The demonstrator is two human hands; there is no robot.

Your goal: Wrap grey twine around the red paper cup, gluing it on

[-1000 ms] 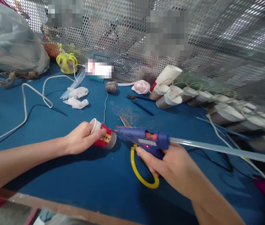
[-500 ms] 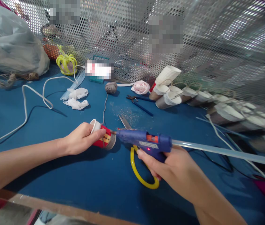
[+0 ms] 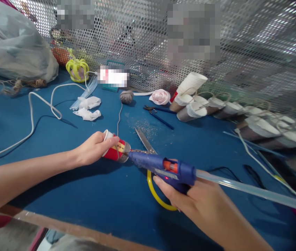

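My left hand (image 3: 95,148) is closed around a red and white paper cup (image 3: 113,153) lying on its side, with grey yarn near its base. From the cup the yarn runs back to a small grey yarn ball (image 3: 126,97). My right hand (image 3: 189,195) grips a blue hot glue gun (image 3: 160,165), its red light lit and a long clear glue stick (image 3: 247,188) sticking out behind. The gun's nozzle is at the cup's base; whether it touches is hard to tell. Beneath the gun lie scissors (image 3: 160,197) with yellow handles, partly hidden.
Blue-handled pliers (image 3: 159,116), crumpled white scraps (image 3: 87,109) and a pink ribbon roll (image 3: 160,96) lie on the blue table (image 3: 85,202). Several wrapped cups (image 3: 192,111) line the right. A white cable (image 3: 31,122) crosses the left. A perforated metal panel (image 3: 142,38) stands behind.
The glue gun has tilted, its rear end lower and its nozzle still by the cup's base. The cup has turned slightly in my left hand. The whole view has shifted a little.
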